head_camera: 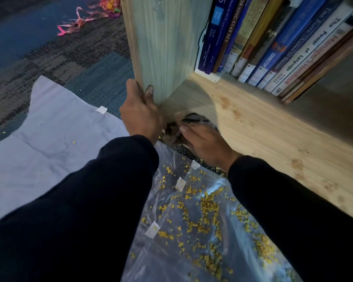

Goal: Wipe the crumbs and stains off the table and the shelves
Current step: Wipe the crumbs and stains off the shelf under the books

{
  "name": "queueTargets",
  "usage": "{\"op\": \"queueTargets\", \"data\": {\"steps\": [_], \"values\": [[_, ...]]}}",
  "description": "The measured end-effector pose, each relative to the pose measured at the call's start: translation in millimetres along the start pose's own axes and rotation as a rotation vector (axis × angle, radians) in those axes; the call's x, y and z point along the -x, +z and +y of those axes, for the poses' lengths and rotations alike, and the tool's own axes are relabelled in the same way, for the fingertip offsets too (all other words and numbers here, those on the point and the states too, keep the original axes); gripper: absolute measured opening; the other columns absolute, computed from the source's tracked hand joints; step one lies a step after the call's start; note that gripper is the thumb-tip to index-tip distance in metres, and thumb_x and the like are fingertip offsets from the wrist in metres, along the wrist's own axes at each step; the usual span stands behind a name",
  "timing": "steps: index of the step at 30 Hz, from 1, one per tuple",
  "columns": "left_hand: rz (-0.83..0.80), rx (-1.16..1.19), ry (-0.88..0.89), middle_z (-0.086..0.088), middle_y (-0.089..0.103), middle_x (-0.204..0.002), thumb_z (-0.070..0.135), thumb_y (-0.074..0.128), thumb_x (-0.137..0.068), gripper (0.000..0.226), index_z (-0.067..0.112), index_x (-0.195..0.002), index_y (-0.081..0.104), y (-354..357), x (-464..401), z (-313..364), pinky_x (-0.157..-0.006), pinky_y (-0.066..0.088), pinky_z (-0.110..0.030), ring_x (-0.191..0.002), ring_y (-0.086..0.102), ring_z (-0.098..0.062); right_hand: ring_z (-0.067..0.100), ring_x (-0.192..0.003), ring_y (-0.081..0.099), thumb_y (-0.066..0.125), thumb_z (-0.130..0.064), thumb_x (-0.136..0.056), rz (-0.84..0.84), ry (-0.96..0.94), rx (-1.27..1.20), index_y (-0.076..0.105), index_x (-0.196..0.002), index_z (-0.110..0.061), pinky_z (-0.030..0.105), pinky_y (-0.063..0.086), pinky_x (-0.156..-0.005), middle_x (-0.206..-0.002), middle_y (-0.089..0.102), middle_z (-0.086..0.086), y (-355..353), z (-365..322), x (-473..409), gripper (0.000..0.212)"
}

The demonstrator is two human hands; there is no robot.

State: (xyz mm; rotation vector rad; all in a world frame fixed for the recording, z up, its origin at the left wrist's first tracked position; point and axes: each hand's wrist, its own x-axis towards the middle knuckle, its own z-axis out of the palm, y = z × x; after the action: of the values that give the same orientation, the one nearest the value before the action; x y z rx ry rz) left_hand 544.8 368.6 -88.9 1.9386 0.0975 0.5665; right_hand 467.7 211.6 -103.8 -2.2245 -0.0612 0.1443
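We are reaching both dark-sleeved arms forward and down toward the shelf's corner. Our left hand (140, 110) is wrapping around the front edge of the upright side panel (163, 47), thumb on the inner face, fingers curled behind, clasping the wood. Our right hand (204, 143) is lying palm down at the front edge of the shelf board (273, 129), fingers pressing on a dark striped cloth (194, 119) bunched in the corner. Brown stains (225, 102) are dotting the board. Yellow crumbs (208, 202) are lying scattered on the clear plastic sheet (183, 251) below us.
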Motion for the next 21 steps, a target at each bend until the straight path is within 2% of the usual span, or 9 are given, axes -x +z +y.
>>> {"op": "queueTargets", "data": {"steps": [2,5,7,10,13,16,18,20,21], "values": [[-0.024,0.004,0.032,0.008,0.039,-0.061,0.022,0.054,-0.098,0.022,0.004,-0.092,0.044,-4.7,-1.8,-0.3,-0.058,0.024,-0.027,-0.059,0.034,-0.015,0.021,-0.051,0.052,0.042,-0.051,-0.104,-0.035,0.078,-0.115,0.068,-0.085,0.002,0.045,0.044,-0.060,-0.057,0.058,0.009,-8.5,8.0,28.2,0.063],[-0.015,-0.028,0.000,0.010,0.040,-0.062,0.024,0.052,-0.099,0.020,0.006,-0.094,0.045,-2.4,0.1,2.3,-0.057,0.023,-0.025,-0.062,0.037,-0.015,0.025,-0.042,0.046,0.041,-0.036,-0.109,0.101,0.148,-0.426,0.076,-0.086,-0.006,0.038,0.037,-0.047,-0.061,0.065,0.019,-26.6,17.8,74.7,0.051],[-0.002,-0.031,-0.032,0.009,0.041,-0.063,0.025,0.051,-0.099,0.020,0.006,-0.097,0.045,-1.3,1.6,4.8,-0.057,0.023,-0.025,-0.061,0.038,-0.014,0.021,-0.061,0.065,0.041,-0.032,-0.108,0.377,0.319,-0.762,0.075,-0.088,-0.007,0.032,0.052,-0.061,-0.077,0.074,0.010,-51.8,26.8,82.3,0.047],[-0.022,-0.070,-0.063,0.002,0.051,-0.074,0.025,0.050,-0.099,0.020,0.006,-0.105,0.046,-2.0,1.5,7.8,-0.062,0.027,-0.028,-0.067,0.042,-0.021,0.031,-0.109,0.070,0.040,-0.045,-0.104,0.721,0.391,-1.118,0.072,-0.119,-0.010,0.045,0.055,-0.097,-0.119,0.073,0.011,-99.0,48.1,64.4,0.050],[-0.036,-0.130,-0.081,-0.001,0.055,-0.085,0.022,0.048,-0.097,0.020,0.009,-0.111,0.045,-3.8,1.0,13.0,-0.064,0.025,-0.023,-0.074,0.038,-0.021,0.024,-0.109,0.068,0.032,-0.050,-0.107,0.822,0.444,-0.618,0.066,-0.124,-0.009,0.035,0.053,-0.100,-0.114,0.073,0.004,-108.2,44.6,47.3,0.056],[-0.043,-0.173,-0.144,-0.006,0.054,-0.086,0.024,0.046,-0.099,0.020,0.009,-0.111,0.042,-3.3,1.9,16.8,-0.063,0.025,-0.024,-0.076,0.040,-0.028,0.027,-0.114,0.060,0.031,-0.047,-0.109,0.370,0.273,-0.087,0.058,-0.126,-0.007,0.015,0.046,-0.092,-0.122,0.064,0.004,-64.0,26.8,47.1,0.051],[-0.031,-0.172,-0.154,-0.011,0.056,-0.086,0.029,0.045,-0.099,0.024,0.010,-0.112,0.042,-2.7,4.1,19.6,-0.066,0.030,-0.031,-0.077,0.045,-0.032,0.028,-0.145,0.039,0.027,-0.046,-0.109,0.130,0.073,0.205,0.051,-0.146,-0.015,0.035,0.028,-0.121,-0.154,0.048,0.009,-19.7,26.9,50.7,0.054],[-0.043,-0.186,-0.186,-0.011,0.054,-0.088,0.036,0.043,-0.099,0.028,0.012,-0.114,0.043,-2.9,5.9,21.8,-0.068,0.033,-0.033,-0.080,0.045,-0.033,0.015,-0.153,0.023,0.019,-0.046,-0.105,0.140,0.019,0.542,0.052,-0.147,-0.022,0.038,0.007,-0.126,-0.160,0.039,0.000,0.8,25.1,64.9,0.058],[-0.068,-0.176,-0.225,-0.010,0.053,-0.091,0.038,0.042,-0.098,0.030,0.013,-0.115,0.044,-4.5,6.7,22.4,-0.071,0.033,-0.034,-0.082,0.045,-0.033,0.012,-0.152,0.025,0.021,-0.046,-0.104,0.153,-0.027,0.525,0.054,-0.146,-0.022,0.035,0.006,-0.126,-0.158,0.042,-0.002,4.1,21.4,76.1,0.059]]}}
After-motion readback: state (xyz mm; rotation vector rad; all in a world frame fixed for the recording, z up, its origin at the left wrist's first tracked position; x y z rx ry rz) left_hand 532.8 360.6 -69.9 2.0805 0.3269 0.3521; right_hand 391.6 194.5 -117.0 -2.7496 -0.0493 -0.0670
